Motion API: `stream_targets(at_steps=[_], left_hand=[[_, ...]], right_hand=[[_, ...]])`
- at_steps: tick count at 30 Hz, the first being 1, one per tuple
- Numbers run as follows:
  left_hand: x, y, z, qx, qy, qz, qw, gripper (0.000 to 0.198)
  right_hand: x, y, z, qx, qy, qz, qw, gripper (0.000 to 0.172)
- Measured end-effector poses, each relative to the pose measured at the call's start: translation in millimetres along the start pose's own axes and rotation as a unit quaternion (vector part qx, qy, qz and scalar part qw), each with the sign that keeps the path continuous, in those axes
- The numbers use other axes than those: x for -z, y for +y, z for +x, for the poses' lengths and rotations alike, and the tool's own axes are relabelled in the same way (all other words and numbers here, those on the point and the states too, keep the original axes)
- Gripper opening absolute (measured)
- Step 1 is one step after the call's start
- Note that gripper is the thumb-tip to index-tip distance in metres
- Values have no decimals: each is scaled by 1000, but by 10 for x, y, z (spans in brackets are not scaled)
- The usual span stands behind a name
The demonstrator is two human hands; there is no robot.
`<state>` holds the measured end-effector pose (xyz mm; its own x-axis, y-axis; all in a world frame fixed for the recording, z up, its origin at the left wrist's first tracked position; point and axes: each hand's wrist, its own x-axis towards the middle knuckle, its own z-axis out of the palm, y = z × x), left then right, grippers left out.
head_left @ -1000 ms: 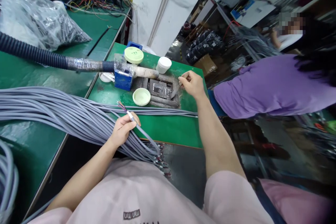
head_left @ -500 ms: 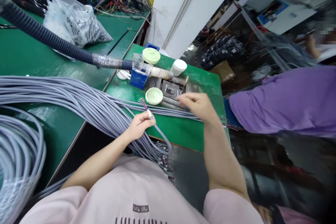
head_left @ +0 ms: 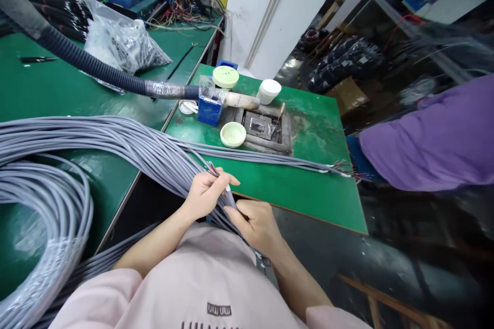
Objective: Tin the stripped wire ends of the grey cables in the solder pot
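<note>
My left hand (head_left: 206, 193) is closed near the stripped end of a grey cable, with thin coloured wires (head_left: 211, 167) poking up above its fingers. Just below, a white band (head_left: 228, 187) wraps that cable. Lower right, my right hand (head_left: 257, 223) is curled around the same grey cable (head_left: 230, 199); its fingertips are partly hidden. Behind both hands runs a thick bundle of grey cables (head_left: 127, 139), draped over the gap between two tables. A thinner group of cables (head_left: 262, 157) crosses the small green table, its bare wire ends (head_left: 347, 170) hanging at the right edge.
On the green table (head_left: 316, 190) stand a solder pot (head_left: 259, 126) with a stick in it, a shallow pale-green dish (head_left: 233, 135), a white tub (head_left: 269, 91) and a blue box (head_left: 209, 110) under a hose (head_left: 116, 74). A person's purple sleeve (head_left: 428, 139) is at right.
My right hand has come down and left from near the solder pot to the cable. My left hand has lowered slightly with the wire end. The view has shifted a little.
</note>
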<state>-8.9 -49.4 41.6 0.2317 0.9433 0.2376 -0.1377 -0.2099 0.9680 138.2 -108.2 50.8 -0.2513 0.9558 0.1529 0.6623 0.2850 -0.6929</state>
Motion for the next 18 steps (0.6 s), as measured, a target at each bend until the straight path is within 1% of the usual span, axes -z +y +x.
stream_targets(at_steps=[2, 3, 5, 7, 10, 14, 18], left_hand=[[16, -30, -55, 15, -28, -38, 999, 61], [23, -52, -81, 27, -43, -54, 997, 62], [35, -99, -126, 48, -66, -80, 993, 60], [40, -135, -157, 57, -78, -100, 990, 57], [32, -153, -176, 68, -80, -123, 987, 55], [6, -122, -172, 90, -74, -135, 984, 59], [0, -94, -167, 113, -72, -129, 983, 62]], right_hand=[[-50, -5, -48, 28, 13, -14, 999, 47], [-70, -3, -67, 40, 20, -21, 999, 46], [-99, -1, -101, 58, 35, -35, 997, 45], [-113, -6, -127, 71, 53, -44, 995, 45], [-116, -23, -151, 88, 72, -49, 992, 44], [-117, -32, -156, 106, 88, -49, 989, 45], [-131, -22, -154, 112, 91, -44, 989, 45]])
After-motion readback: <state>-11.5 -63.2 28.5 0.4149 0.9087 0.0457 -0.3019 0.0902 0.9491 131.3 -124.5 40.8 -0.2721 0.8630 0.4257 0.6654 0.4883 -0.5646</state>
